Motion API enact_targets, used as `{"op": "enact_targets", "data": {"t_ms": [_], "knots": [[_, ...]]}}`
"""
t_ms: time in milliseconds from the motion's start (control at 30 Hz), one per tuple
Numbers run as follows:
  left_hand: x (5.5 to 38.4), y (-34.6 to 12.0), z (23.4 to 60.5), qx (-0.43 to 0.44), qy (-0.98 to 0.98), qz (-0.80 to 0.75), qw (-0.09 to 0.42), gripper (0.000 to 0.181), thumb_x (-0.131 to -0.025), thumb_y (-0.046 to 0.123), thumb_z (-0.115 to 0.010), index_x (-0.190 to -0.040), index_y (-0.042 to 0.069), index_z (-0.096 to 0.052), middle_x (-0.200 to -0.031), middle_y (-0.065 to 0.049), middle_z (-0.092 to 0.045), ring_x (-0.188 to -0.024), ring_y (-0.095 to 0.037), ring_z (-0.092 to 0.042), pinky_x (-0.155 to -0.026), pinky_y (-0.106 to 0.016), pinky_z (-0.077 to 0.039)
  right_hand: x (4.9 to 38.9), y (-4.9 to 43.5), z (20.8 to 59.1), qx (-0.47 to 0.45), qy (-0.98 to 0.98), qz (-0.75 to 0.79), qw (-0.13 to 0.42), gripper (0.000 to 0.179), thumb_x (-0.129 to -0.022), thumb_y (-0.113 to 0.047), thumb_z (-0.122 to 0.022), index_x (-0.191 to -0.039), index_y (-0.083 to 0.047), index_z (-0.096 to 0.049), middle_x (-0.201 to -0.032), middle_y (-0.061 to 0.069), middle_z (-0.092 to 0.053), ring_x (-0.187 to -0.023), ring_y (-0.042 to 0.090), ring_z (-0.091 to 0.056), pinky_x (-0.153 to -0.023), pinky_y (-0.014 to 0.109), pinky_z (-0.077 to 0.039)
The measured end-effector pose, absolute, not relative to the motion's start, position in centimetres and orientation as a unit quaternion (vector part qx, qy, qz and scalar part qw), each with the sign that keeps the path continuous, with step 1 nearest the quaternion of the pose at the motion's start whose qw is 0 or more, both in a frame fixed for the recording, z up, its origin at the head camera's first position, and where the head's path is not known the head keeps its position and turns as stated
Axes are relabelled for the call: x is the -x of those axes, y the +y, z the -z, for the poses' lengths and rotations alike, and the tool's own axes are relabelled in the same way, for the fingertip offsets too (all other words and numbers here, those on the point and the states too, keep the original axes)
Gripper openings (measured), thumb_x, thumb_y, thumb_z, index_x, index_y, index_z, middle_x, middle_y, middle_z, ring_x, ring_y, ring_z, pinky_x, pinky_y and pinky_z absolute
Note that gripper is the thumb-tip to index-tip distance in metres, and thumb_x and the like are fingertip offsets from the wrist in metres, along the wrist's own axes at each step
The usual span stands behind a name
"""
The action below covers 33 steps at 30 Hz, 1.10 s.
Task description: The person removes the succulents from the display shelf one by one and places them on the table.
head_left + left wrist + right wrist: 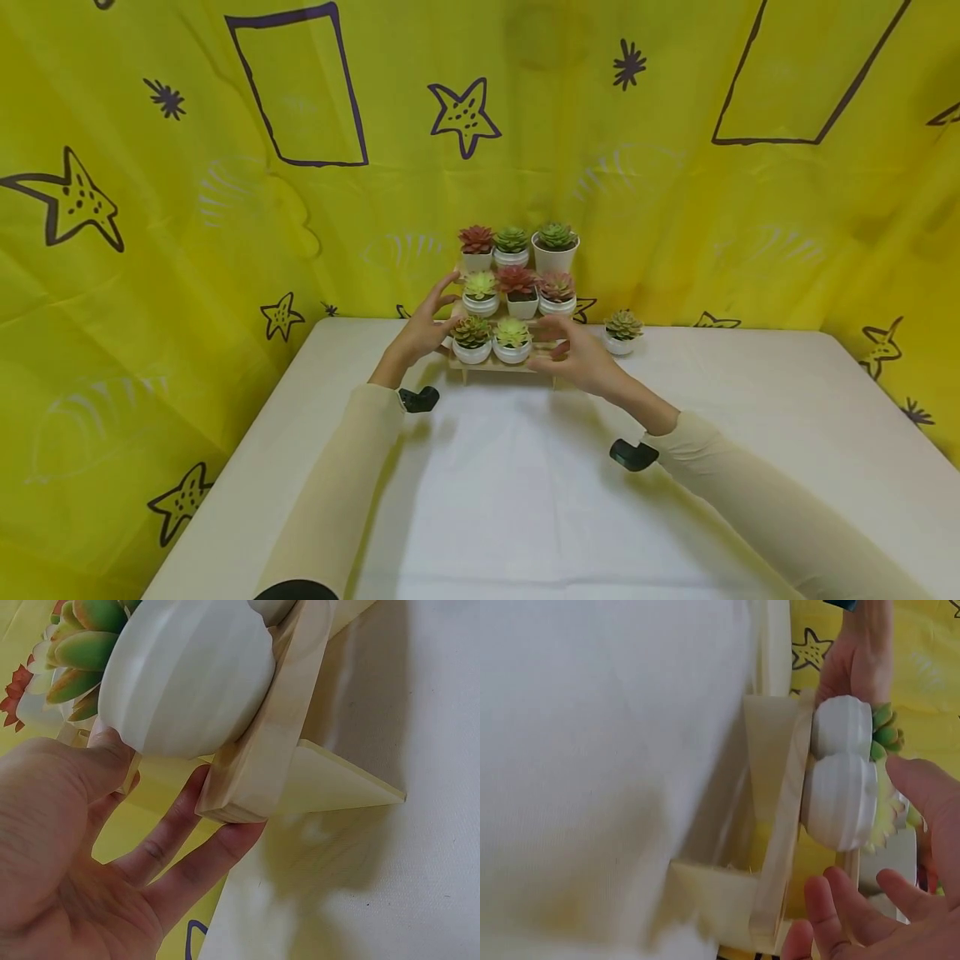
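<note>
A small stepped wooden stand (492, 366) holds three rows of artificial succulents in white pots. On its lowest step sit a green-brown succulent (472, 332) and a pale green succulent (513, 334), leaving bare board to their right. My left hand (422, 335) is at the stand's left end; in the left wrist view its fingertips touch the end of the lowest board (259, 750), thumb beside the ribbed white pot (191, 682). At the right end, my right hand (583, 357) has its fingers spread, the thumb near the pale green succulent (883, 802) in the right wrist view.
Another potted succulent (622, 332) stands on the white-covered table (487, 500), right of the stand. Behind the table hangs a yellow curtain (405, 208) with starfish drawings. Dark wrist cameras are strapped to both sleeved forearms.
</note>
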<state>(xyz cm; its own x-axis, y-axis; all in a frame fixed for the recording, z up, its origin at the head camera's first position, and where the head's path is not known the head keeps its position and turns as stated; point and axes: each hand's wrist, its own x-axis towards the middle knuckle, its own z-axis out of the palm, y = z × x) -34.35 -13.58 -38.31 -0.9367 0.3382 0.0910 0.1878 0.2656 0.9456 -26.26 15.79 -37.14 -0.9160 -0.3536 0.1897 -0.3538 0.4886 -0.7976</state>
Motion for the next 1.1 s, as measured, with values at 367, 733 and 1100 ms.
{"op": "enact_targets", "data": {"t_ms": [367,733,1100], "knots": [[34.2,-13.5,38.2,-0.163,0.799,-0.575,0.065,0.076,-0.106,0.010,-0.058,-0.159,0.051,-0.022,-0.163,-0.015,-0.033,-0.129,-0.053,-0.052,-0.063,-0.051,-0.062,26.3,13.8,37.6,-0.155,-0.871,-0.467,0.009,0.066,-0.088,-0.021,-0.084,-0.143,-0.003,-0.052,-0.133,0.024,-0.062,-0.113,0.039,-0.065,-0.096,0.051,-0.055],[34.2,-13.6,38.3,-0.171,0.794,-0.580,0.064,0.076,-0.106,0.009,-0.057,-0.161,0.048,-0.022,-0.163,-0.016,-0.032,-0.128,-0.053,-0.052,-0.062,-0.051,-0.062,26.8,12.6,38.0,-0.132,-0.886,-0.445,0.030,0.065,-0.087,-0.023,-0.085,-0.138,0.003,-0.054,-0.132,0.025,-0.062,-0.118,0.039,-0.063,-0.100,0.050,-0.052],[34.1,-13.6,38.2,-0.176,0.795,-0.578,0.061,0.077,-0.106,0.007,-0.056,-0.161,0.047,-0.021,-0.163,-0.018,-0.032,-0.129,-0.052,-0.053,-0.063,-0.052,-0.062,26.9,12.1,38.1,-0.111,-0.896,-0.428,0.035,0.061,-0.088,-0.027,-0.084,-0.134,0.000,-0.056,-0.123,0.022,-0.067,-0.114,0.036,-0.064,-0.097,0.050,-0.053]]}}
